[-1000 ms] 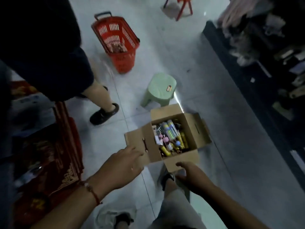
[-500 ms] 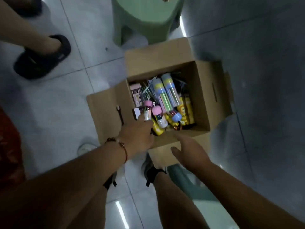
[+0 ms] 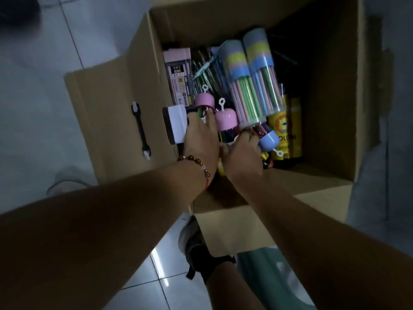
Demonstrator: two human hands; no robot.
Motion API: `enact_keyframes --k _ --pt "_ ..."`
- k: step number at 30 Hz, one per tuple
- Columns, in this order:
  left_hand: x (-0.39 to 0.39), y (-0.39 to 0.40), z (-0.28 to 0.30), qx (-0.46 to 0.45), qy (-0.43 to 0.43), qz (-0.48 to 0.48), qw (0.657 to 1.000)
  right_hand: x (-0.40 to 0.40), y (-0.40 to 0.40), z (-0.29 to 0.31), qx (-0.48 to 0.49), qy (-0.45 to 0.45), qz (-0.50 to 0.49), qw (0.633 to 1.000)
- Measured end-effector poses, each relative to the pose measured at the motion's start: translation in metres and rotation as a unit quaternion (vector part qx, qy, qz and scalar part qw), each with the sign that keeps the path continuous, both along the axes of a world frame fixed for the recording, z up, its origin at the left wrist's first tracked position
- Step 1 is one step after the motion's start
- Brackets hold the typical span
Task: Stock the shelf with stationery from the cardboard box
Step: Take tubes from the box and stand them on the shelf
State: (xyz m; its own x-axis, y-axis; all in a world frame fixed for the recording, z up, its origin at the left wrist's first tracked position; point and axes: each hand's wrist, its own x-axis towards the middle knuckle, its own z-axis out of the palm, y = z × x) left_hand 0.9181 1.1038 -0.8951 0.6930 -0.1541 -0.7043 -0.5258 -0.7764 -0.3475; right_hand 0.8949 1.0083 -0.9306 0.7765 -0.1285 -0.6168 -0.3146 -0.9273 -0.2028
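Observation:
The open cardboard box point(image 3: 330, 90) sits on the tiled floor right below me. It holds two clear tubes of coloured pencils point(image 3: 252, 86), flat pink packs point(image 3: 178, 74), loose pens, yellow canisters point(image 3: 288, 128) and small capsule-shaped holders. My left hand point(image 3: 201, 139) is inside the box at its near left. Its fingers curl round a pink-capped holder point(image 3: 204, 101), beside a white block point(image 3: 176, 125). My right hand point(image 3: 242, 155) is next to it, closed on the body of a blue-capped holder point(image 3: 269, 140). A second pink-capped holder point(image 3: 225, 120) stands between the hands.
The box's left flap point(image 3: 107, 113) lies folded out, with a dark handle slot in it. The near flap point(image 3: 257, 224) hangs toward me. A green stool point(image 3: 274, 278) is at the bottom right and my shoe point(image 3: 193, 245) stands by the box's near corner.
I have leaned in much closer to the box. My right hand has moved from the near edge into the box and closed on the blue-capped holder. The left hand stays on the pink-capped one.

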Motion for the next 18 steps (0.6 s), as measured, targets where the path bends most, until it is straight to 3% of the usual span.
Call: enact_keyframes --k 3,6,9,11,12,15,16,18 --pt "0.003 0.002 0.006 0.005 -0.006 0.021 1.0 -0.002 -0.008 0.012 0.04 0.01 -0.031 0.999" --pt "0.007 0.006 0.034 -0.069 -0.007 0.1 0.993 -0.001 -0.017 0.049 0.086 0.042 -0.113 0.989" --pt "0.009 0.018 0.094 -0.207 -0.02 0.238 0.949 -0.001 -0.029 0.103 0.168 0.084 -0.23 0.955" --pt "0.006 0.034 0.145 -0.296 -0.009 0.334 0.895 0.0 -0.032 0.152 0.216 0.106 -0.308 0.921" --pt "0.005 0.043 0.176 -0.357 0.007 0.425 0.831 0.001 -0.032 0.18 0.237 0.109 -0.333 0.906" --pt "0.008 0.069 0.279 -0.499 0.079 0.68 0.531 0.007 -0.024 0.272 0.299 0.116 -0.377 0.869" --pt "0.009 0.079 0.316 -0.519 0.078 0.715 0.461 0.01 -0.017 0.308 0.33 0.122 -0.383 0.854" --pt "0.014 0.103 0.396 -0.562 0.072 0.742 0.359 0.02 0.0 0.383 0.395 0.133 -0.379 0.826"
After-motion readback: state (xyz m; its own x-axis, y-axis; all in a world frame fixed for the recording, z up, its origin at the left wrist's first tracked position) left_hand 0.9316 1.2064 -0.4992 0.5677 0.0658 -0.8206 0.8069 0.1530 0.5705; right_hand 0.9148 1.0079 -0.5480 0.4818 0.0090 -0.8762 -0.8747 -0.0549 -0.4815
